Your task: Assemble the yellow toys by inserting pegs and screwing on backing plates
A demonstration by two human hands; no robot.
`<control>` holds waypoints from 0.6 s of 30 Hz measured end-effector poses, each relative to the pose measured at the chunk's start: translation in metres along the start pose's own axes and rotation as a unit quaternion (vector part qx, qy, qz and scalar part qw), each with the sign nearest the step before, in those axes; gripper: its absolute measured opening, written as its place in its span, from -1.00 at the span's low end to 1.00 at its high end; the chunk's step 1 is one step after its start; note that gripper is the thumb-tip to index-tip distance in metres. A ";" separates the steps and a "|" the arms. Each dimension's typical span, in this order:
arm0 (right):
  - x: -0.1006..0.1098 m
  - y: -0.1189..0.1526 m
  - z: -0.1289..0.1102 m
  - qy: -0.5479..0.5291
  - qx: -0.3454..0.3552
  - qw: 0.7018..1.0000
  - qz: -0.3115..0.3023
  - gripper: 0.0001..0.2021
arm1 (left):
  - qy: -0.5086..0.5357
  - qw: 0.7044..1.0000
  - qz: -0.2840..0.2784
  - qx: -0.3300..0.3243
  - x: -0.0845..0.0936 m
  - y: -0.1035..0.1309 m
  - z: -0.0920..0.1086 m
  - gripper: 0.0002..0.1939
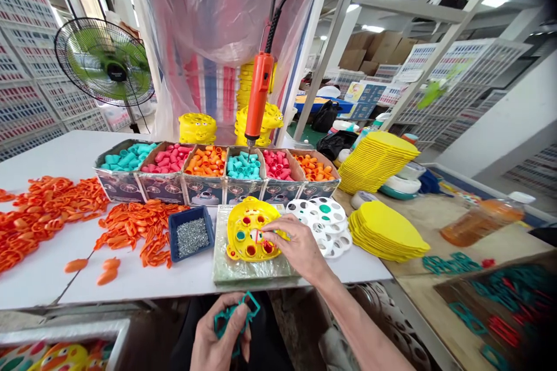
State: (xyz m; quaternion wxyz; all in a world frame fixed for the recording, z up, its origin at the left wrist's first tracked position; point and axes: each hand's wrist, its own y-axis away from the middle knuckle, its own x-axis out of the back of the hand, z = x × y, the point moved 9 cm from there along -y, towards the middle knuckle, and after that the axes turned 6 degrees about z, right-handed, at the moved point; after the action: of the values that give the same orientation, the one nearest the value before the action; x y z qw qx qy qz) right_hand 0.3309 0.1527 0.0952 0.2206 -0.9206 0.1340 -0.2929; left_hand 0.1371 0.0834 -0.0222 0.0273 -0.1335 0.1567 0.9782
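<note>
the left hand (pixel 220 333), below the edge of the table (pixel 143 290), pinches teal frames (pixel 221 325) between thumb and fingers. the right hand (pixel 300 246) reaches over the yellow shell (pixel 248 236), hiding its right side; its fingertips bunch near the shell's middle, by a small red piece (pixel 257 237), but whether they grip it i cannot tell. the shell lies on a block (pixel 226 276). left of it sit a screw tray (pixel 173 239) and orange parts (pixel 130 226); right, white discs (pixel 314 216) and yellow sheets (pixel 387 229). behind, six bins (pixel 204 190) form a barrier, and a screwdriver (pixel 258 93) hangs over them, partly covering a yellow stack (pixel 244 78).
</note>
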 end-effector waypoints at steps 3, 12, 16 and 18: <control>-0.010 -0.005 0.006 0.005 -0.011 0.999 -0.033 -0.92 | -0.016 1.000 -0.003 0.003 0.004 -0.001 -0.006 -0.50; -0.015 -0.007 0.005 0.044 0.008 0.998 -0.054 -0.91 | -0.027 1.000 -0.006 0.006 0.004 -0.004 -0.012 -0.49; -0.016 -0.006 0.004 0.050 0.029 0.997 -0.055 -0.91 | -0.026 1.000 -0.001 0.007 0.004 -0.004 -0.017 -0.48; -0.016 -0.005 0.003 0.053 0.036 0.997 -0.053 -0.91 | -0.024 1.000 -0.003 0.008 0.004 -0.004 -0.018 -0.48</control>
State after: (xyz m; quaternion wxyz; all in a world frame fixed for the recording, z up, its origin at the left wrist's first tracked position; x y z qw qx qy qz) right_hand 0.3208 0.1641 0.0877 0.2306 -0.9009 0.0861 -0.3574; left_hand 0.1383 0.0818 -0.0413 0.0347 -0.1099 0.1632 0.9798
